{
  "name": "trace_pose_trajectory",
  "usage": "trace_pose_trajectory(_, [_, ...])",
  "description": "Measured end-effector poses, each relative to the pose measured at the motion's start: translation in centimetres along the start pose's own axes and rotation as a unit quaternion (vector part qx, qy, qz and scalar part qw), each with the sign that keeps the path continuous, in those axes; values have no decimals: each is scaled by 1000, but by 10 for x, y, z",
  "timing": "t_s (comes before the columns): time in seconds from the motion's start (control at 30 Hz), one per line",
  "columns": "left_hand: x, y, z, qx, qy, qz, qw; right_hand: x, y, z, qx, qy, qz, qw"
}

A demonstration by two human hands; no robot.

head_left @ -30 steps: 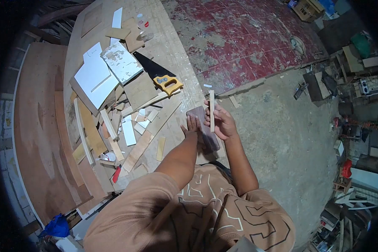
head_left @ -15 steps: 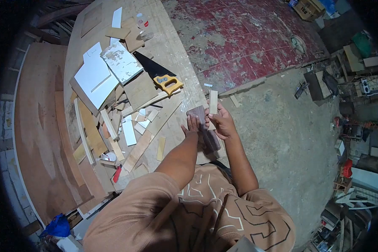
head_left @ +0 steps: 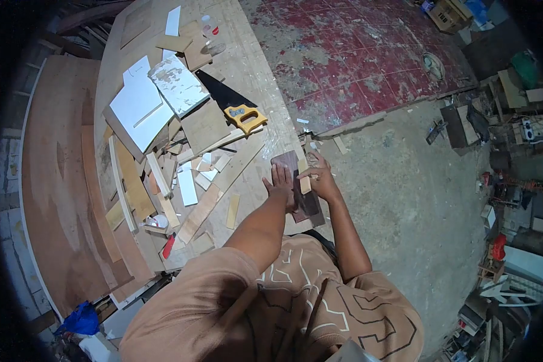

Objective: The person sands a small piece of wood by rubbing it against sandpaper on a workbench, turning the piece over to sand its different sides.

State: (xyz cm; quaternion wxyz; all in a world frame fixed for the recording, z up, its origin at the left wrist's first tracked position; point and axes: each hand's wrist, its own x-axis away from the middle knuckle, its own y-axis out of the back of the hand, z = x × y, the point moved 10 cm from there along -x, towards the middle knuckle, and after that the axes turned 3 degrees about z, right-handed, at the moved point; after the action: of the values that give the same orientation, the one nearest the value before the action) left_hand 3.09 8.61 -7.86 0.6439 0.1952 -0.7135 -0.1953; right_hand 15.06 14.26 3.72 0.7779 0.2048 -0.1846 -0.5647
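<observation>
My left hand [head_left: 280,182] lies flat, fingers stretched out, on a dark brown wooden board [head_left: 306,210] at the edge of the workbench. Beside it, my right hand [head_left: 322,181] grips a small pale wood block [head_left: 306,183] against the board's right side. Part of the board is covered by my hands. Up and to the left, a handsaw [head_left: 245,118] with a yellow handle rests on the bench among the offcuts.
The plywood workbench [head_left: 247,48] carries white panels [head_left: 140,108], a paint-stained block [head_left: 178,84], several wood scraps and a red-handled tool [head_left: 169,246]. A large brown sheet [head_left: 54,181] stands at the left. Concrete floor [head_left: 398,199] lies to the right.
My right hand has brought the pale block down towards me along the board's right side. My left hand stays pressed on the dark board. The view has shifted slightly.
</observation>
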Motion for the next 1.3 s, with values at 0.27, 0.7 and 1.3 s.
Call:
trace_pose_trajectory(0.27, [15,11,-3,5,0,0,1000,25,-61,-84,-248,-228,115,935])
trace_pose_trajectory(0.7, [15,9,-3,-3,0,1,1000,30,-38,-72,-94,-202,-69,972])
trace_pose_trajectory(1.3, [16,10,-3,1,-2,11,1000,-3,-57,-65,193,-186,18,963])
